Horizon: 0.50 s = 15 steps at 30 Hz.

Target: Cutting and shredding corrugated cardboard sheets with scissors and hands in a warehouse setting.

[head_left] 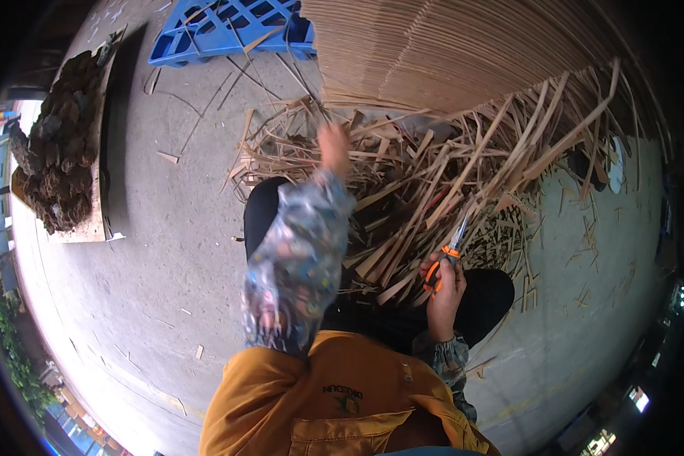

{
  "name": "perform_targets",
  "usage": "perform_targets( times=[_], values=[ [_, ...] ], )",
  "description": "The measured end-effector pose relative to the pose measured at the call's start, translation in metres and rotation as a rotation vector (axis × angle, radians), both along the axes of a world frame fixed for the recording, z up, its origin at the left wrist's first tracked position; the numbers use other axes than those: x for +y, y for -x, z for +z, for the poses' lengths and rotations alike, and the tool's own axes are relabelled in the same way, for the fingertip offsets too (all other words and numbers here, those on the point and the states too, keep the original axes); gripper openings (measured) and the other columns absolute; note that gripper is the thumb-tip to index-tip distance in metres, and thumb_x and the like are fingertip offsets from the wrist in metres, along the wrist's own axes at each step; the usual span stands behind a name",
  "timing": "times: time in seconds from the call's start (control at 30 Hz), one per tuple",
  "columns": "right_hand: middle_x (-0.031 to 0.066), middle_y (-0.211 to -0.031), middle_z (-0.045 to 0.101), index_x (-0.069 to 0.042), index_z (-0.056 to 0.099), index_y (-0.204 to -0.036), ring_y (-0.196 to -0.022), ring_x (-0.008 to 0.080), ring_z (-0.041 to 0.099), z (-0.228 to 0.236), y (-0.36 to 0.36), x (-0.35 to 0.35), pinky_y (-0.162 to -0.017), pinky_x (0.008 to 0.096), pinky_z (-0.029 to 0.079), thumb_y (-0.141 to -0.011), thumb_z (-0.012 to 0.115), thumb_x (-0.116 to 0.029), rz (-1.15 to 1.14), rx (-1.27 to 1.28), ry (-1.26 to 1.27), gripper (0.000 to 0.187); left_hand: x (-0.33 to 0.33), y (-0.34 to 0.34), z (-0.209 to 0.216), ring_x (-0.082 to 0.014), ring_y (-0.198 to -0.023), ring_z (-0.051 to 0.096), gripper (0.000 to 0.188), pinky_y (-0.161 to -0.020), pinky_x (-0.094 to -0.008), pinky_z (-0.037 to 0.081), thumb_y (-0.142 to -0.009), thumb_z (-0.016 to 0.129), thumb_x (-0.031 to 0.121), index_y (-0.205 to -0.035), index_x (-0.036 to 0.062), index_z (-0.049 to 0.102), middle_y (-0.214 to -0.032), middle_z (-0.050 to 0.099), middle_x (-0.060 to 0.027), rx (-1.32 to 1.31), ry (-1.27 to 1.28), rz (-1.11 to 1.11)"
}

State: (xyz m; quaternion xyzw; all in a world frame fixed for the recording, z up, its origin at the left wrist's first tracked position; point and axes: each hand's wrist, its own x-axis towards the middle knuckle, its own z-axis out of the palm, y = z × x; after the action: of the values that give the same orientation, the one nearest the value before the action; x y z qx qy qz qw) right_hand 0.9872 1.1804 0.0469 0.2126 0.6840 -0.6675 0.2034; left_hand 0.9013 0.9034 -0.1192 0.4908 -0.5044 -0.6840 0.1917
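My right hand is closed around a pair of pliers with orange and black handles. Their long metal jaws point up toward the strips. My left hand is reached forward over the left part of the heap, smeared by motion, so its fingers do not show clearly. Between my knees and beyond lies a tangled heap of thin brown cardboard strips. Just past the left hand rises a large stack of corrugated cardboard sheets, with loose strips along its near edge.
A blue plastic pallet lies at the far left of the stack. Dark, rough lumps are piled on a pale board at the left. Scattered strips and scraps lie on the concrete floor.
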Motion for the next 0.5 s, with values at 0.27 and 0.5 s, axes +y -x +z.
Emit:
perform_targets(
  times=[0.27, 0.5],
  values=[
    [0.0079, -0.088, 0.059, -0.002, 0.050, -0.081, -0.072, 0.0154, 0.058, 0.003, -0.005, 0.001, -0.065, 0.0284, 0.049, -0.086, 0.045, -0.017, 0.072, 0.052, -0.025, 0.017, -0.024, 0.029, -0.011, -0.0354, -0.109, 0.037, 0.080, -0.089, -0.0403, 0.034, -0.052, 0.075, 0.013, -0.118, 0.0049, 0.030, -0.116, 0.039, -0.0189, -0.414, 1.062, -0.031],
    [0.0065, -0.083, 0.059, 0.000, 0.054, -0.095, -0.073, 0.0147, 0.058, -0.009, -0.014, -0.001, -0.068, 0.0280, 0.048, -0.087, 0.046, -0.019, 0.068, -0.036, 0.017, 0.023, -0.066, 0.039, -0.022, -0.0360, -0.107, 0.038, 0.103, -0.089, -0.0421, 0.033, -0.048, 0.082, 0.023, -0.128, 0.0019, 0.020, -0.115, 0.040, -0.0176, -0.255, 0.931, -0.488]
  ],
)
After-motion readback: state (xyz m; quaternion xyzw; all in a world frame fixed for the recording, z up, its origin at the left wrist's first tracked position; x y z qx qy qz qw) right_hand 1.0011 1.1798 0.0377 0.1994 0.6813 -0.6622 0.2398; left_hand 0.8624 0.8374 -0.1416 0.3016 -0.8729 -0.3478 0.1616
